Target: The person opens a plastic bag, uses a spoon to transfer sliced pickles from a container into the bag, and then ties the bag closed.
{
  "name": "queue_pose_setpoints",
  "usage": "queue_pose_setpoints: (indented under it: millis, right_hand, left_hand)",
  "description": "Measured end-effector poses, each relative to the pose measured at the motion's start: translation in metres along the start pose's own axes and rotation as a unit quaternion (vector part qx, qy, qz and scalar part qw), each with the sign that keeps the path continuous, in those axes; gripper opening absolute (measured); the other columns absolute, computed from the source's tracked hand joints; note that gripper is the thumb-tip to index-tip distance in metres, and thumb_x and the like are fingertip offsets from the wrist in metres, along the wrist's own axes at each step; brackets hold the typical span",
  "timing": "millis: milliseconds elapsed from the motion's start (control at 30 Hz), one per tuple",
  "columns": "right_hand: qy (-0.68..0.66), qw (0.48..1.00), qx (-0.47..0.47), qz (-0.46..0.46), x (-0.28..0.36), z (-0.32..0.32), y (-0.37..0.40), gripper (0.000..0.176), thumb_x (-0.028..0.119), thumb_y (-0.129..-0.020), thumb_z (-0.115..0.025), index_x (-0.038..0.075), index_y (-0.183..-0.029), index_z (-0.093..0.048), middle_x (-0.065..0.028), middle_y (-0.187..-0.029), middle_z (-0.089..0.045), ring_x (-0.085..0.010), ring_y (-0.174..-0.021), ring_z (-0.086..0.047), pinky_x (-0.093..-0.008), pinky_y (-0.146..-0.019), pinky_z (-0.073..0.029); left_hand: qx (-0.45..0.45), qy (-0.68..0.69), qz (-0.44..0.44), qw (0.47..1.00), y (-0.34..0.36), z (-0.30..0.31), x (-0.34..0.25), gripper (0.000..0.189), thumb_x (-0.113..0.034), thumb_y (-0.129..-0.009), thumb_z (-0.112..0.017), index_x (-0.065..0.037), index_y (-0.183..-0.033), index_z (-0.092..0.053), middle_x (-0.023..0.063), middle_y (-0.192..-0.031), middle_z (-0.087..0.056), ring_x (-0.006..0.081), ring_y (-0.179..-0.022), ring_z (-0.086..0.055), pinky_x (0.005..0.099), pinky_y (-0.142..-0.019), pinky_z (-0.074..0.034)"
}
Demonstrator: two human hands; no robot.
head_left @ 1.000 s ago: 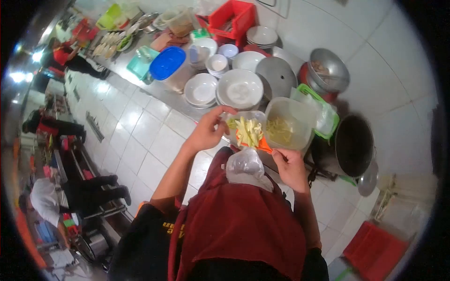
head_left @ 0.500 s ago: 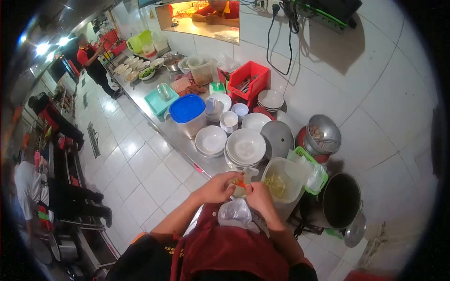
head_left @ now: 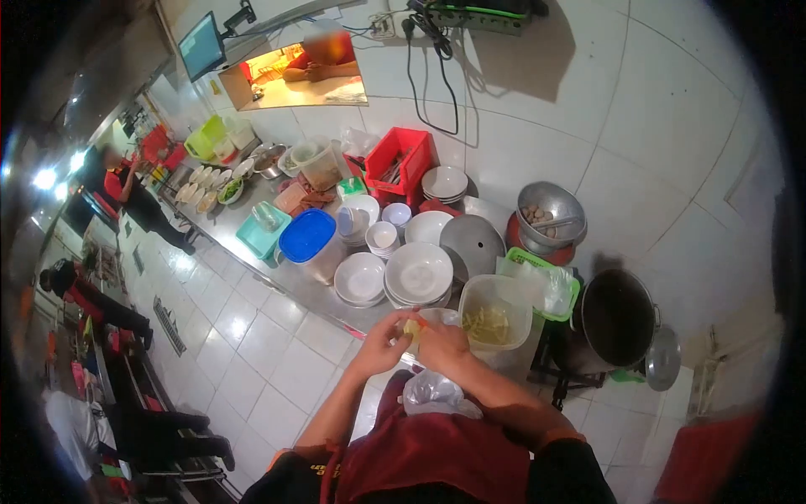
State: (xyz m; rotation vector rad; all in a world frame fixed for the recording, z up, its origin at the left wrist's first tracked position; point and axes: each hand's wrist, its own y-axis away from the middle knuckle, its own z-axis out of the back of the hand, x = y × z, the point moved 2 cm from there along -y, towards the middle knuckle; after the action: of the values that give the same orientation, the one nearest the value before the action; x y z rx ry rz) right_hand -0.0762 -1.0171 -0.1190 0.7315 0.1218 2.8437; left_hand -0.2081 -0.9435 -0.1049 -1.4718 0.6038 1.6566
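My left hand (head_left: 382,343) is closed on a pale yellow piece of food (head_left: 411,328), whose exact kind I cannot make out. My right hand (head_left: 443,344) is beside it, fingers wrapped round a small orange tool (head_left: 426,319) mostly hidden by the hand. Below both hands is a crumpled clear plastic bag (head_left: 432,391) in front of my maroon apron (head_left: 428,458). Just right of my right hand stands a clear plastic tub (head_left: 520,294) with pale yellow strips (head_left: 489,326) in it.
Stacked white bowls (head_left: 420,273), a blue-lidded container (head_left: 307,236) and a red bin (head_left: 399,164) crowd the steel counter. A green basket (head_left: 554,290), a colander (head_left: 550,218) and a large dark pot (head_left: 617,322) stand right. Several people are at the left; another sits beyond the hatch.
The camera view has shifted, so the counter things appear further left. My hands remain close together; the pale yellow piece shows more plainly in my left hand, and the orange tool less.
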Motion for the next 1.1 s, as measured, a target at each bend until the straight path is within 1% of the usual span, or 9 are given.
queue_pose_setpoints:
  millis: [400,600,667,800,867,900,967,1033,1100]
  right_hand:
    - [0.078,0.996,-0.013,0.049,-0.008,0.025,0.051,0.025,0.009,-0.077,-0.058,0.002,-0.098,-0.068,-0.0176,-0.098,-0.066,-0.0334,-0.080,-0.068,-0.0443,-0.071,-0.055]
    - [-0.090,0.993,-0.080,0.006,-0.019,0.091,0.083,0.026,0.015,-0.078,-0.061,0.001,-0.099,-0.068,-0.0191,-0.085,-0.067,-0.0342,-0.081,-0.067,-0.0445,-0.070,-0.053]
    - [-0.289,0.953,-0.075,-0.045,-0.045,0.102,0.094,0.030,0.012,-0.081,-0.060,0.003,-0.108,-0.066,-0.0184,-0.086,-0.068,-0.0364,-0.076,-0.065,-0.0418,-0.068,-0.052]
    - [-0.283,0.949,-0.125,-0.065,-0.077,0.139,0.102,0.023,0.017,-0.081,-0.061,0.005,-0.099,-0.068,-0.0174,-0.087,-0.070,-0.0352,-0.079,-0.067,-0.0434,-0.072,-0.052]
    - [-0.032,0.993,-0.078,-0.087,-0.087,0.138,0.088,0.024,0.016,-0.082,-0.062,0.000,-0.098,-0.069,-0.0194,-0.090,-0.070,-0.0355,-0.082,-0.068,-0.0403,-0.072,-0.054]
    - [-0.032,0.993,-0.078,-0.087,-0.084,0.134,0.075,0.024,0.016,-0.082,-0.062,0.000,-0.098,-0.069,-0.0194,-0.090,-0.070,-0.0355,-0.082,-0.068,-0.0403,-0.072,-0.054]
    - [0.141,0.974,-0.004,-0.175,-0.075,0.109,0.046,0.023,0.018,-0.082,-0.059,0.002,-0.092,-0.071,-0.0194,-0.092,-0.070,-0.0346,-0.085,-0.069,-0.0426,-0.074,-0.054]
    - [0.171,0.972,0.035,-0.158,-0.094,0.074,0.013,0.024,0.022,-0.080,-0.060,0.004,-0.090,-0.073,-0.0185,-0.093,-0.071,-0.0340,-0.088,-0.069,-0.0438,-0.078,-0.054]
    - [0.183,0.969,0.031,-0.162,-0.119,0.039,-0.017,0.024,0.024,-0.080,-0.061,0.005,-0.089,-0.073,-0.0178,-0.093,-0.071,-0.0339,-0.089,-0.069,-0.0439,-0.079,-0.054]
  left_hand:
    - [-0.041,0.090,0.040,0.994,-0.010,0.002,0.010,0.039,0.009,-0.088,-0.047,-0.005,-0.124,-0.050,0.0103,-0.140,-0.049,0.0127,-0.095,-0.060,0.0230,-0.071,-0.048]
    - [-0.063,0.127,0.037,0.989,-0.017,0.002,0.017,0.033,0.006,-0.090,-0.049,-0.004,-0.122,-0.050,0.0104,-0.135,-0.052,0.0069,-0.078,-0.058,0.0215,-0.065,-0.047]
    - [-0.070,0.120,0.046,0.989,-0.022,0.002,0.015,0.032,0.004,-0.091,-0.049,-0.005,-0.121,-0.051,0.0113,-0.131,-0.054,0.0070,-0.077,-0.058,0.0229,-0.065,-0.048]
    - [-0.028,0.059,0.143,0.988,-0.030,-0.009,0.023,0.023,-0.001,-0.092,-0.054,-0.004,-0.114,-0.056,0.0094,-0.112,-0.065,0.0081,-0.080,-0.060,0.0267,-0.068,-0.050]
    - [-0.028,-0.011,0.089,0.996,-0.039,-0.027,0.039,0.021,-0.007,-0.091,-0.058,-0.003,-0.111,-0.058,0.0102,-0.105,-0.066,0.0117,-0.081,-0.062,0.0293,-0.069,-0.051]
    - [-0.027,-0.082,0.032,0.996,-0.043,-0.036,0.041,0.021,-0.013,-0.091,-0.062,-0.002,-0.108,-0.060,0.0110,-0.098,-0.068,0.0153,-0.082,-0.064,0.0320,-0.071,-0.051]
    - [-0.019,-0.131,0.060,0.989,-0.047,-0.052,0.046,0.026,-0.019,-0.089,-0.064,-0.001,-0.108,-0.061,0.0133,-0.096,-0.068,0.0196,-0.084,-0.065,0.0344,-0.073,-0.052]
    - [0.000,-0.156,0.098,0.983,-0.052,-0.065,0.054,0.036,-0.029,-0.087,-0.067,0.001,-0.107,-0.062,0.0191,-0.095,-0.067,0.0298,-0.085,-0.066,0.0399,-0.077,-0.051]
    - [0.015,-0.183,0.091,0.979,-0.053,-0.073,0.054,0.036,-0.028,-0.087,-0.067,0.001,-0.107,-0.062,0.0198,-0.092,-0.067,0.0298,-0.083,-0.067,0.0401,-0.076,-0.051]
